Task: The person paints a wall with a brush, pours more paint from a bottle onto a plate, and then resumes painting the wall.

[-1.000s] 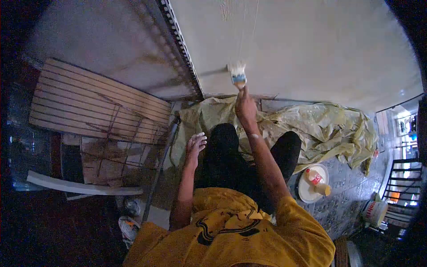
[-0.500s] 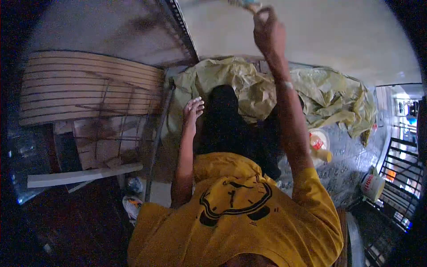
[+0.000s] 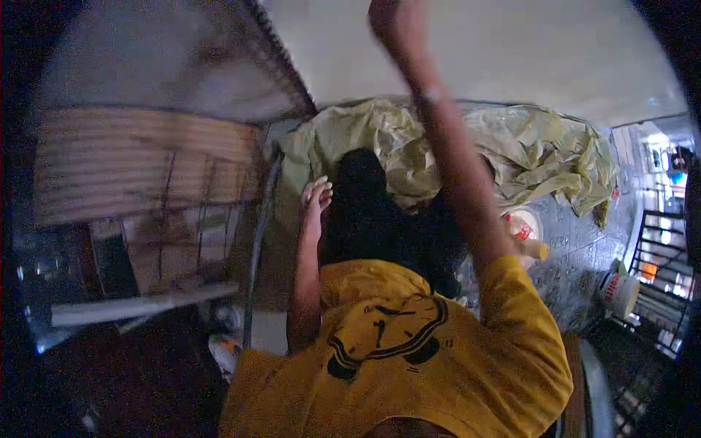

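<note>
My right hand [image 3: 398,29] is raised at the top edge of the view in front of the pale wall [image 3: 526,51]. Its fingers are closed and blurred, and the paintbrush seen in them half a second ago lies beyond the frame's edge now. My left hand [image 3: 316,196] hangs beside my left knee, fingers loosely bent and apart, with nothing in it. Pale marks show on its fingertips. Crumpled yellowish plastic sheeting [image 3: 540,157] lies along the foot of the wall, in front of my knees.
To my right, a white tub [image 3: 524,223] with a yellow roller-like piece [image 3: 535,250] stands on the grey floor [image 3: 566,241]. Farther right are a white bucket [image 3: 619,292] and a dark metal grille [image 3: 661,255]. Slatted panelling [image 3: 146,164] and a pale strip [image 3: 139,305] are at left.
My right hand has moved up and to the left, taking the paintbrush out of view. The left hand has barely moved; the whole view has shifted slightly.
</note>
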A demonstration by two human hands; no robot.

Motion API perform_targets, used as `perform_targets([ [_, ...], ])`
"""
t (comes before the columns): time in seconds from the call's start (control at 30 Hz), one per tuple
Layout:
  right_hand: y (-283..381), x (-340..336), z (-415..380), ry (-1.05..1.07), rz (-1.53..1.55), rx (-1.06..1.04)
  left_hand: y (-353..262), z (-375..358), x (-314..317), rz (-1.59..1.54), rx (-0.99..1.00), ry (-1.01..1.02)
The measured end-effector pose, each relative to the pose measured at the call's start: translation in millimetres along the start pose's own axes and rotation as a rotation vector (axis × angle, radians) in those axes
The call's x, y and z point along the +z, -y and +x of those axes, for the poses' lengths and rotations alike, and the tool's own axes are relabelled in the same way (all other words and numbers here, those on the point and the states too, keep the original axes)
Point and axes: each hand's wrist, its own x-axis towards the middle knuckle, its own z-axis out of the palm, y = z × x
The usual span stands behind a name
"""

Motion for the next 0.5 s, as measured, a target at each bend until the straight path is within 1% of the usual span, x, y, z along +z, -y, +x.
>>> perform_targets([
  [0.03,-11.2,7.9,-53.3,0.109,0.016,0.148,1.1,5.1,-3.3,0.004,0.011,0.035],
  [0.07,-27.1,14.9,-100.6,0.185,0.118,0.190,3.5,7.3,-8.6,0.021,0.015,0.019],
  [0.1,-29.6,12.4,-142.0,0.273,0.047,0.256,5.7,8.6,-12.0,0.033,0.017,-0.003],
  [0.13,-47.8,21.6,-193.3,0.466,-0.002,0.328,6.0,9.1,-15.1,0.031,0.023,0.023],
  [0.17,-45.3,14.0,-213.6,0.543,-0.002,0.461,6.5,8.3,-19.5,0.004,0.056,0.024],
  [0.2,-40.8,6.7,-225.4,0.553,0.124,0.481,-3.2,6.9,-28.3,-0.023,0.093,0.019],
  [0.23,-46.0,5.1,-231.5,0.541,0.117,0.480,-1.0,13.6,-36.1,-0.021,0.099,0.032],
  [0.3,-56.1,6.1,-242.6,0.718,0.075,0.628,11.4,30.6,-50.4,0.021,0.065,-0.025],
  [0.33,-71.8,10.4,-255.7,0.723,-0.015,0.565,3.4,27.7,-47.3,-0.007,0.015,-0.065],
  [0.43,-86.3,-2.3,-223.4,0.743,-0.057,0.608,-4.5,24.0,-41.1,-0.022,0.029,-0.023],
  [0.47,-89.8,-3.4,-207.0,0.674,-0.090,0.613,-7.8,22.1,-34.4,-0.024,0.032,-0.022],
  [0.5,-85.9,-11.9,-184.5,0.674,-0.088,0.610,-12.3,20.0,-24.8,-0.015,0.021,-0.004],
])
